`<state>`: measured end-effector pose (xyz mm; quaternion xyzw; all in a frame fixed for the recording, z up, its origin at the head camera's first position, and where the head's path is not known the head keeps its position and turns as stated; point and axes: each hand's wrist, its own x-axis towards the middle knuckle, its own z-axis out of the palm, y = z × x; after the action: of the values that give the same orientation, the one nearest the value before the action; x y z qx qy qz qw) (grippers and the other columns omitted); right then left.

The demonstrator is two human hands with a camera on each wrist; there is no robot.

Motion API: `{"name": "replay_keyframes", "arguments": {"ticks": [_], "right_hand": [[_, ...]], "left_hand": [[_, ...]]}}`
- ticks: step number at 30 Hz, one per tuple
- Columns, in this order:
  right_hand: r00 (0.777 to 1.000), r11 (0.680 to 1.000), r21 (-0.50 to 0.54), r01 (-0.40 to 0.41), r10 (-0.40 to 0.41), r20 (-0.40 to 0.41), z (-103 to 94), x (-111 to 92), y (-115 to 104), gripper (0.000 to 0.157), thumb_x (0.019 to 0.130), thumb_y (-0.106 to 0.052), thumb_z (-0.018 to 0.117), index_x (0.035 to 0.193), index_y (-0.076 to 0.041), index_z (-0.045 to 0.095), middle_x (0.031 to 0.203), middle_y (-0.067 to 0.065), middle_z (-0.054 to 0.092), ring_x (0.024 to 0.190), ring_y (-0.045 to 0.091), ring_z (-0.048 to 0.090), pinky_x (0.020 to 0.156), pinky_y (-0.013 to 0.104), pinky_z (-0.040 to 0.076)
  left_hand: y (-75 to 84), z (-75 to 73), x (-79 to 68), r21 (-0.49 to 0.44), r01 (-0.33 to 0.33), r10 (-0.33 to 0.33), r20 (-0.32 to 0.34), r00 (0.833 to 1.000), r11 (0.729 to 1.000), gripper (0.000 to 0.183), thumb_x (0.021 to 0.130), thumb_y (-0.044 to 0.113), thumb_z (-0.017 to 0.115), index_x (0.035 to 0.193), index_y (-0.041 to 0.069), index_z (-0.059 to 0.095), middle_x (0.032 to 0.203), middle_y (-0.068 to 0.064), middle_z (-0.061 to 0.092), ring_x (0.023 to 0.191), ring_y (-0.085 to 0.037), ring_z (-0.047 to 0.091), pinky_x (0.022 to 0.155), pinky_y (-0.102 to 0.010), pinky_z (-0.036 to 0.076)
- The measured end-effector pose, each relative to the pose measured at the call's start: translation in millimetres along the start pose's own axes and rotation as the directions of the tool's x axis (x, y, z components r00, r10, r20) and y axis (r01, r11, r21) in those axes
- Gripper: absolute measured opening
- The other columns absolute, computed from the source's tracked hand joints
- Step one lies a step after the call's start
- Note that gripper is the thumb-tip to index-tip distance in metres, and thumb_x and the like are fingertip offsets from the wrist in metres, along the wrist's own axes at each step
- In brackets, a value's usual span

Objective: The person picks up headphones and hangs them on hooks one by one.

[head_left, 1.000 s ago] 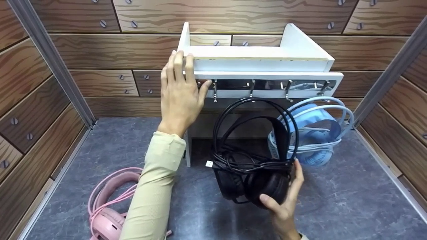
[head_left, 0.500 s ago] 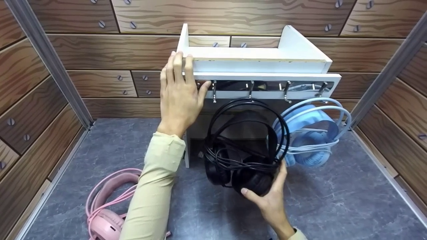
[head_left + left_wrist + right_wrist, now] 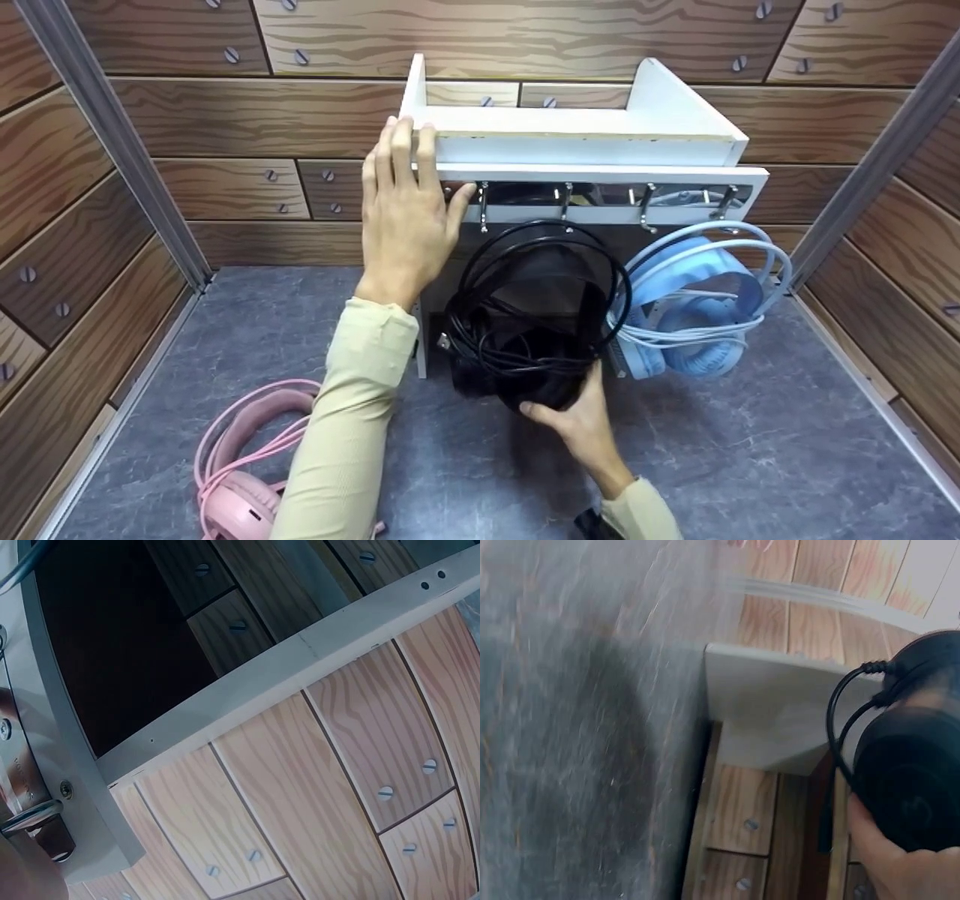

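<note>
Head view: the right hand (image 3: 581,427) grips the black round-cupped headphones (image 3: 547,386) with looped cords (image 3: 536,367). Around them, silver metal hooks (image 3: 567,204) sit at twelve o'clock, light-blue headphones (image 3: 705,349) at three. Near ten, well apart from the right, the left hand (image 3: 407,214) rests, fingers straight, on the white wooden rack (image 3: 600,175). Probably best: press the rack firmly, lift gently, keep cords off the blue pair.
</note>
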<state>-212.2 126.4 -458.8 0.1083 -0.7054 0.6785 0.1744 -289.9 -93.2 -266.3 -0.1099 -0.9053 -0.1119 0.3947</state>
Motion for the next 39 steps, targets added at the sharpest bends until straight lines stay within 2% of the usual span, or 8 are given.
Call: {"name": "replay_keyframes", "arguments": {"ticks": [8,13,18,20,23,27,32,39], "right_hand": [[0.997,0.999,0.028,-0.028,0.026,0.079,-3.2,18,17,0.102,0.061,0.009,0.083,0.145,0.009,0.026,0.138,0.023,0.049,0.124,0.01,0.047,0.112,0.023,0.028],[0.997,1.0,0.011,-0.007,0.006,0.081,-11.8,22,18,0.103,0.061,0.01,0.083,0.146,0.011,0.026,0.14,0.025,0.047,0.126,0.01,0.045,0.113,0.024,0.027],[0.999,1.0,0.021,0.01,-0.011,0.042,-20.0,19,18,0.102,0.064,0.013,0.08,0.149,0.012,0.023,0.146,0.029,0.041,0.129,0.007,0.043,0.112,0.021,0.027],[1.0,0.999,0.033,0.003,-0.003,0.018,-21.9,17,19,0.1,0.066,0.015,0.078,0.149,0.013,0.023,0.146,0.031,0.039,0.128,0.004,0.043,0.11,0.02,0.031],[1.0,0.996,0.085,-0.013,0.013,0.002,-23.1,15,19,0.095,0.07,0.018,0.073,0.15,0.015,0.021,0.145,0.032,0.039,0.123,0.004,0.049,0.1,0.023,0.044],[1.0,0.989,0.145,0.003,-0.004,0.004,-23.8,16,18,0.093,0.073,0.021,0.07,0.149,0.018,0.017,0.143,0.025,0.043,0.118,0.007,0.054,0.088,0.027,0.054],[0.998,0.982,0.178,0.059,-0.06,-0.003,-26.4,16,18,0.088,0.074,0.023,0.069,0.146,0.021,0.019,0.132,0.008,0.051,0.115,0.01,0.055,0.084,0.031,0.056],[0.999,0.991,0.126,0.034,-0.03,-0.032,-28.9,12,13,0.084,0.077,0.02,0.07,0.147,0.018,0.024,0.135,0.009,0.051,0.12,0.008,0.052,0.083,0.026,0.052]], "left_hand": [[0.5,2.3,-3.0,0.009,-0.004,0.004,-0.032,0.999,1.0,0.068,0.105,0.048,0.043,0.149,-0.002,0.032,0.153,-0.025,0.029,0.147,-0.04,0.022,0.121,-0.047,0.014],[1.7,1.8,-1.7,0.012,0.0,0.001,-0.008,1.0,1.0,0.069,0.105,0.049,0.042,0.15,-0.001,0.03,0.154,-0.025,0.027,0.148,-0.04,0.021,0.122,-0.046,0.012],[2.8,0.9,-0.5,0.009,0.0,0.0,0.007,1.0,1.0,0.069,0.105,0.049,0.042,0.151,-0.001,0.029,0.155,-0.025,0.026,0.148,-0.04,0.02,0.122,-0.045,0.011],[2.8,0.7,-0.4,0.011,0.0,0.0,0.007,1.0,1.0,0.069,0.105,0.05,0.042,0.151,-0.001,0.029,0.155,-0.025,0.026,0.148,-0.04,0.02,0.122,-0.045,0.011],[2.4,0.3,-0.2,0.012,-0.002,0.002,0.002,1.0,1.0,0.069,0.105,0.05,0.041,0.151,-0.001,0.03,0.155,-0.025,0.026,0.148,-0.039,0.02,0.122,-0.045,0.012],[1.4,-0.2,0.5,0.005,-0.004,0.004,-0.006,1.0,1.0,0.068,0.106,0.05,0.04,0.151,-0.001,0.03,0.155,-0.025,0.026,0.149,-0.039,0.019,0.122,-0.046,0.012],[-0.2,0.0,-0.4,0.005,-0.008,0.008,-0.02,1.0,1.0,0.068,0.106,0.05,0.04,0.15,-0.001,0.031,0.155,-0.025,0.027,0.148,-0.039,0.02,0.122,-0.046,0.012],[-0.6,0.0,-0.5,0.009,-0.011,0.011,-0.021,1.0,1.0,0.068,0.106,0.05,0.04,0.15,-0.002,0.031,0.155,-0.025,0.028,0.148,-0.04,0.021,0.121,-0.047,0.014]]}}
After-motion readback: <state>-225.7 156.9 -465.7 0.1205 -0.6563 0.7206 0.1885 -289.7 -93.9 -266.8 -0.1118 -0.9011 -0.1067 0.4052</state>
